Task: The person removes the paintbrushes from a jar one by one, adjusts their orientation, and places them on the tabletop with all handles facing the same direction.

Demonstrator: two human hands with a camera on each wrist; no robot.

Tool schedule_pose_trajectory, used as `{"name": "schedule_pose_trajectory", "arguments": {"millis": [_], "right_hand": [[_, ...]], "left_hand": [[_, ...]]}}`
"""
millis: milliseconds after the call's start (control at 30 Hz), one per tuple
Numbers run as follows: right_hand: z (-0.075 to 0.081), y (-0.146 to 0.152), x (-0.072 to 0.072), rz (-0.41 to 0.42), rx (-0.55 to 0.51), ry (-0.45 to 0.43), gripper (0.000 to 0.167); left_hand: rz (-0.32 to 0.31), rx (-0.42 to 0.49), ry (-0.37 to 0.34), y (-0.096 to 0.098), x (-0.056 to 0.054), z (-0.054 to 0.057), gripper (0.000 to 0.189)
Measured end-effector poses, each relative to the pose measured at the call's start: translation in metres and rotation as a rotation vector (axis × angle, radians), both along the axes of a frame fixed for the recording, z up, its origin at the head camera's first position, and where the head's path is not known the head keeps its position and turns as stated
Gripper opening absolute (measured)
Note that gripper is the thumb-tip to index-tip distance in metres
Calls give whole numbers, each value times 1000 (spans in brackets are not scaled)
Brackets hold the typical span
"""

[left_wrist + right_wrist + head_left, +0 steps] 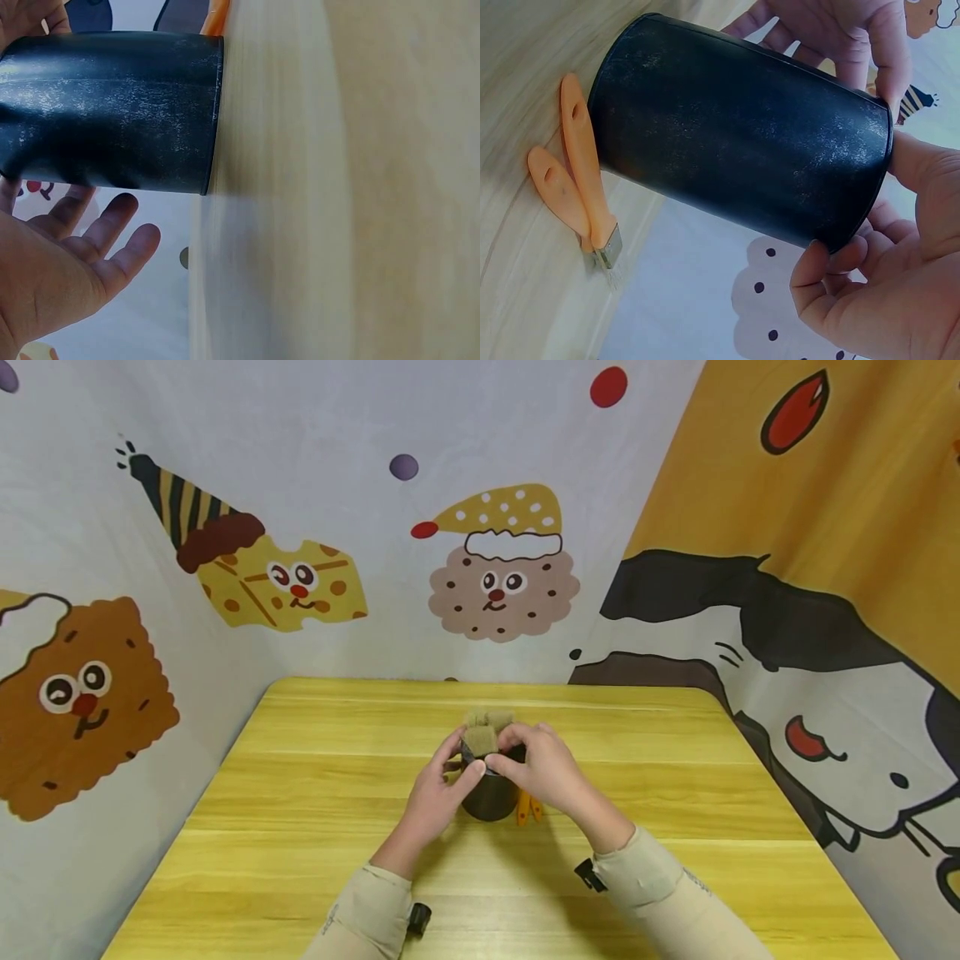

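A black cylindrical container (491,797) with scuffed sides stands upright on the table, between my two hands. My left hand (444,787) holds its rim at the left, thumb on the near edge and the other fingers spread along the side. At the right, my right hand (546,767) grips the rim between thumb and curled fingers, as the right wrist view (900,262) also shows. Blocky tan tufts, bristle-like or spongy, show at the container's mouth; the nearest tuft (481,741) sits between the hands. The container's inside is mostly hidden.
Two brushes with orange handles (583,142) lie on the table close beside the container's right side, bristles pointing away from me. The wooden table (300,827) reaches back to a cloth backdrop (337,460) printed with cartoon figures.
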State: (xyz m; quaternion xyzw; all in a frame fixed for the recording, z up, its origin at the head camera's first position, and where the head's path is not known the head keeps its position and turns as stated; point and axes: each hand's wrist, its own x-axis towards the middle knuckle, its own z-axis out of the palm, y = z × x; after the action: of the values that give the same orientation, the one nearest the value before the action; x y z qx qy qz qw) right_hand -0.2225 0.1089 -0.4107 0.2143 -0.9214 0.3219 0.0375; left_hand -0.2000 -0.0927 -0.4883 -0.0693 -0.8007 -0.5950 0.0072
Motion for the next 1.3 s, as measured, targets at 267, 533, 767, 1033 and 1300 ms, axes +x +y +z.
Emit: {"name": "schedule_pose_trajectory", "arguments": {"millis": [267,533,767,1033,1300], "right_hand": [[0,0,0,24,22,10,19],[0,4,1,53,-9,51,10],[2,7,0,75,-34,59,9],[4,10,1,86,-100,9,9],[3,13,1,114,-132,24,24]], "left_hand": [[-4,2,5,0,0,1,68],[-5,2,-1,0,2,2,67],[-3,3,17,1,1,0,67],[13,8,34,2,0,-3,67],[8,10,35,3,0,0,68]]}}
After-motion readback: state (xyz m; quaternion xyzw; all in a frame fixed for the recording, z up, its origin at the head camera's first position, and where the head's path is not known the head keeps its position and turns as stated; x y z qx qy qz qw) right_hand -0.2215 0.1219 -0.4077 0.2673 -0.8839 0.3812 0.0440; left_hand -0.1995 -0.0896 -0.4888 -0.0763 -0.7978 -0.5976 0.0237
